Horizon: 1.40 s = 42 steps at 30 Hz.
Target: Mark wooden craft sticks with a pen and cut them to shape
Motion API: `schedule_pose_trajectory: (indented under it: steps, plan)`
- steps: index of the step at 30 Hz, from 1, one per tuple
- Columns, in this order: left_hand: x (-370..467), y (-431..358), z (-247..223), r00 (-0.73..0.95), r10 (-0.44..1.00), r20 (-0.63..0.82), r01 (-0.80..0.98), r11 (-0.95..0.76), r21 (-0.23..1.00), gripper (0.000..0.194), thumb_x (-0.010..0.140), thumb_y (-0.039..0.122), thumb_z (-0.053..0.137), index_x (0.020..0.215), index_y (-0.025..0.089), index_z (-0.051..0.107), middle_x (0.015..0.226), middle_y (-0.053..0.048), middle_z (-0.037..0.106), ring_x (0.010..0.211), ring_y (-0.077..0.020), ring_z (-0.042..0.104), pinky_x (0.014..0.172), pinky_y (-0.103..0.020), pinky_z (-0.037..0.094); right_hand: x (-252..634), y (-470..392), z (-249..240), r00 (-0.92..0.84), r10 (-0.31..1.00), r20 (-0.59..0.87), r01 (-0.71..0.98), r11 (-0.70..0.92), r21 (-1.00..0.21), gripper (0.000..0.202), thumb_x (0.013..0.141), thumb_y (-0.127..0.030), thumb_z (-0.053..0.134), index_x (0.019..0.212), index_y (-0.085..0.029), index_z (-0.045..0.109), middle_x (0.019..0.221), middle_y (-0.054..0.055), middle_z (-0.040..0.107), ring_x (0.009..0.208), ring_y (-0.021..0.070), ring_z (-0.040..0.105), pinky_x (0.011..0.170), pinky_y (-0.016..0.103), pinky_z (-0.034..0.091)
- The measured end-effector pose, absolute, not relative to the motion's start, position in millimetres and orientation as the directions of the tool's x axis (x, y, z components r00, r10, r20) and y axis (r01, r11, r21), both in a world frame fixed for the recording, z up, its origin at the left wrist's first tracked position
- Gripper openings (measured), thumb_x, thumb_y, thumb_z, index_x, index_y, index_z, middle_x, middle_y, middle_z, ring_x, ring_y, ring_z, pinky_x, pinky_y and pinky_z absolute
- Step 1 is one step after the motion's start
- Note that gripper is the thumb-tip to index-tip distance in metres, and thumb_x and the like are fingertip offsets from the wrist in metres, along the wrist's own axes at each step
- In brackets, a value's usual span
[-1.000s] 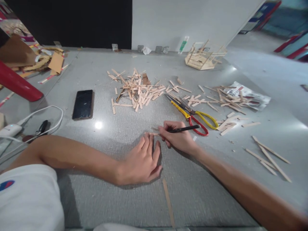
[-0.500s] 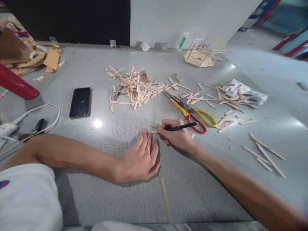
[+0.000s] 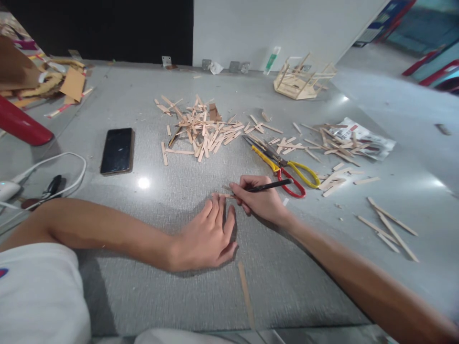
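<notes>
My right hand (image 3: 263, 198) is closed around a black pen (image 3: 274, 185), whose tip end is hidden behind the fingers. Just left of it, a small wooden stick (image 3: 226, 195) lies on the table, and the fingertips of my left hand (image 3: 206, 234) press on its left part. Those left fingers are stretched out, with the thumb apart. Beyond my right hand lie scissors (image 3: 299, 174) with yellow and red handles, beside pliers (image 3: 265, 156) with a yellow grip. A longer wooden strip (image 3: 245, 294) rests near the table's front edge.
A heap of wooden sticks (image 3: 208, 129) lies mid-table, with more sticks (image 3: 387, 229) at the right. A phone (image 3: 117, 151) is at the left, near a white cable (image 3: 84, 165). At the back stand a stick frame (image 3: 296, 88) and a green-labelled tube (image 3: 271, 60).
The whole view has shifted slightly, so things appear a little further left. Both hands keep nearly the same pose around the small stick, and the pen stays in my right hand.
</notes>
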<state>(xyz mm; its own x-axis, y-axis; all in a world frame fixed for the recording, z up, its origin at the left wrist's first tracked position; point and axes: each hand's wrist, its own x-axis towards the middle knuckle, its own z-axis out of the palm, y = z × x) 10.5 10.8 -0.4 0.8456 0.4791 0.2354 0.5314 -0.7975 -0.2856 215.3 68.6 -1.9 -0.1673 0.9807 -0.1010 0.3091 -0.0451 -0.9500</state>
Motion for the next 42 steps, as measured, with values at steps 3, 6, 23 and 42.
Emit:
schedule_pose_trajectory:
  steps: [3, 6, 23, 42]
  plan:
    - [10, 11, 0, 0.847, 0.473, 0.243, 0.528, -0.801, -0.283, 0.071, 0.106, 0.049, 0.039, 0.14, -0.011, 0.054, 0.136, -0.04, 0.064, 0.128, -0.0481, 0.067, 0.108, -0.051, 0.042, 216, 68, -3, -0.165, 0.982, -0.094, 0.323, -0.036, -0.946, 0.056, 0.091, -0.064, 0.074, 0.061, -0.022, 0.052, 0.048, -0.003, 0.055, 0.035, 0.0074, 0.046, 0.035, 0.022, 0.03]
    - [10, 10, 0, 0.851, 0.473, 0.229, 0.522, -0.81, -0.267, 0.071, 0.108, 0.047, 0.036, 0.142, -0.013, 0.052, 0.139, -0.042, 0.061, 0.13, -0.0491, 0.066, 0.11, -0.053, 0.04, 217, 67, -4, -0.186, 0.98, -0.074, 0.337, -0.007, -0.941, 0.055, 0.094, -0.061, 0.071, 0.061, -0.022, 0.052, 0.048, -0.003, 0.054, 0.035, 0.0075, 0.045, 0.036, 0.023, 0.03]
    - [11, 11, -3, 0.855, 0.47, 0.221, 0.517, -0.811, -0.275, 0.074, 0.107, 0.05, 0.039, 0.142, -0.013, 0.052, 0.137, -0.04, 0.063, 0.13, -0.0469, 0.066, 0.111, -0.053, 0.04, 210, 66, 0, -0.154, 0.987, -0.037, 0.306, 0.012, -0.952, 0.051, 0.092, -0.051, 0.075, 0.058, -0.022, 0.051, 0.045, -0.004, 0.053, 0.034, 0.0073, 0.046, 0.036, 0.022, 0.036]
    - [11, 10, -3, 0.845, 0.48, 0.238, 0.532, -0.8, -0.276, 0.073, 0.107, 0.05, 0.038, 0.142, -0.013, 0.053, 0.136, -0.041, 0.063, 0.128, -0.047, 0.067, 0.11, -0.052, 0.039, 210, 66, -2, -0.138, 0.986, -0.098, 0.336, -0.047, -0.941, 0.05, 0.093, -0.049, 0.072, 0.059, -0.022, 0.048, 0.046, -0.004, 0.054, 0.032, 0.0063, 0.044, 0.034, 0.02, 0.029]
